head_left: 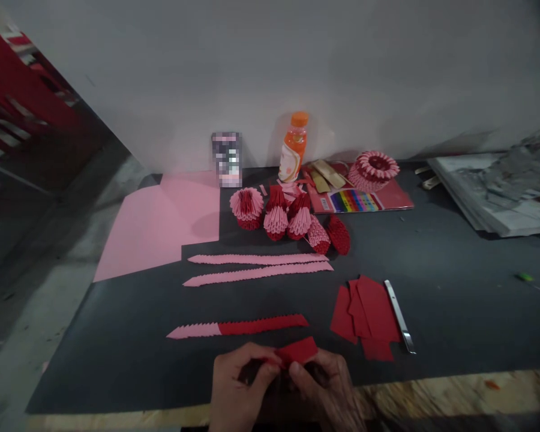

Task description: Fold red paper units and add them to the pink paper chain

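A small folded piece of red paper (299, 351) is pinched between my two hands at the table's front edge. My left hand (240, 381) grips its left end with thumb and fingertips. On its right side, my right hand (326, 384) presses it with the thumb in front and fingers behind. Just beyond lies a strip of interlocked folded paper (261, 325), pink on the left and red on the right. Cut red paper pieces (375, 312) are piled to the right, with a silver cutter knife (399, 318) beside them.
Two pink folded strips (256, 259) lie further back. Behind them stand several pink-and-red folded-paper pieces (246, 207), an orange bottle (293, 147) and a blurred phone (227, 159). Pink sheets (162, 222) lie left; a red paper pack (396, 201) and a plastic-covered stack (481, 198) lie right.
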Demonstrator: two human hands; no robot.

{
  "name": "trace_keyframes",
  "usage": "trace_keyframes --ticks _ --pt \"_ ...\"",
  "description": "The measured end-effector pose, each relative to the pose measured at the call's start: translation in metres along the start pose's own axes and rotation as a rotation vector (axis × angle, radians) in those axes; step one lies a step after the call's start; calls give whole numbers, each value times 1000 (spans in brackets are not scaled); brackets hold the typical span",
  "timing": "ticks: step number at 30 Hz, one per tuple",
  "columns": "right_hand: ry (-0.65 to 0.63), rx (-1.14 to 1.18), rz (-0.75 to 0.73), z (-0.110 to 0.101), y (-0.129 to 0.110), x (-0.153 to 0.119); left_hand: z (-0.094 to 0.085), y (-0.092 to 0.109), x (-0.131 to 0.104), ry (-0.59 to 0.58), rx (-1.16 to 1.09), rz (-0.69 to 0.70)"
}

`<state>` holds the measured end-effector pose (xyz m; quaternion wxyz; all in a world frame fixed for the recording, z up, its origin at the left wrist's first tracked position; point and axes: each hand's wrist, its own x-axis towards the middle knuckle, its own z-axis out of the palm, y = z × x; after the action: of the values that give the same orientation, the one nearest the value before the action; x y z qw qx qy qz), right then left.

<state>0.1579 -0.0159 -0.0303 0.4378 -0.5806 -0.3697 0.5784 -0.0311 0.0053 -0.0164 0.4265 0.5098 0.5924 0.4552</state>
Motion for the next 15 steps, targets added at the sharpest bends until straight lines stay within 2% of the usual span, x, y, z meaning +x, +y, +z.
trace_keyframes --ticks 4,9,15 --pt "-8 -42 -43 -2 2 1 2 4 -1 25 -3 -107" --pt "68 -44 -74 10 6 -2 0 12 4 18 -10 -130" --pt "86 -59 -59 14 -3 -3 -2 23 7 57 28 -126"
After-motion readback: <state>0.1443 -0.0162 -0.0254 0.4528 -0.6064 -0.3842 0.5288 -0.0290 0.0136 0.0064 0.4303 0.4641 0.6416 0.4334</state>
